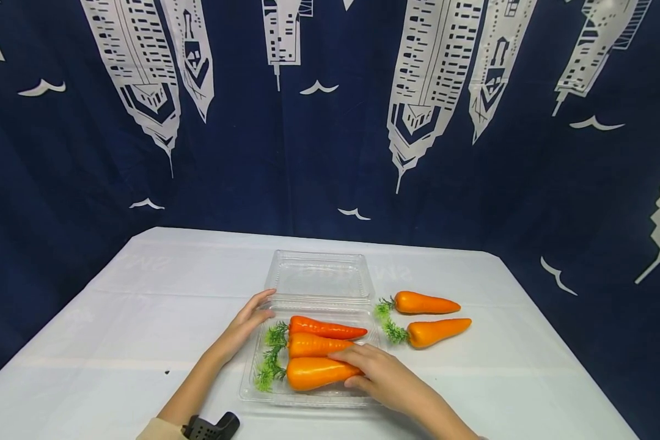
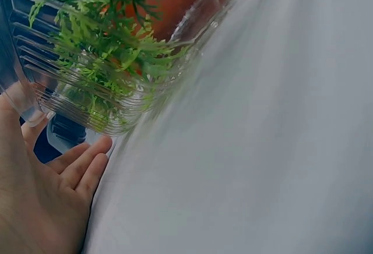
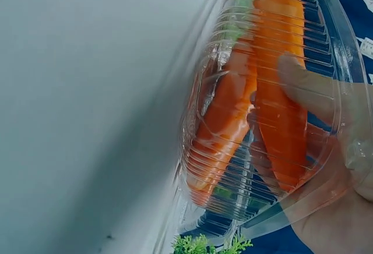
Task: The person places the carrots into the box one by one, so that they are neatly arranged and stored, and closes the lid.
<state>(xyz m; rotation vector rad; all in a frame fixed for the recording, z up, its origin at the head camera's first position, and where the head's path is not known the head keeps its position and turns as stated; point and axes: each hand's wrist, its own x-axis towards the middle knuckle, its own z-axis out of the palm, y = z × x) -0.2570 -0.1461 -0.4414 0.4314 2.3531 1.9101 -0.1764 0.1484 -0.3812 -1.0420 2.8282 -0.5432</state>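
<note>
A clear plastic clamshell box (image 1: 308, 399) lies unfolded on the white table, its lid (image 1: 319, 274) at the far side. Three toy carrots lie in a row in its base: a reddish one (image 1: 324, 328) at the back, an orange one (image 1: 310, 344) in the middle and another orange one (image 1: 311, 373) in front. Their green tops point left. My right hand (image 1: 390, 374) grips the front carrot near its tip, thumb on the near side; the right wrist view shows this through the box wall. Straight fingers of my left hand (image 1: 233, 335) touch the box's left edge near the hinge.
Two more carrots, a farther one (image 1: 426, 303) and a nearer one (image 1: 439, 332), lie on the table right of the box, tops toward it. A dark blue patterned curtain (image 1: 308, 153) hangs behind the table (image 1: 143, 318).
</note>
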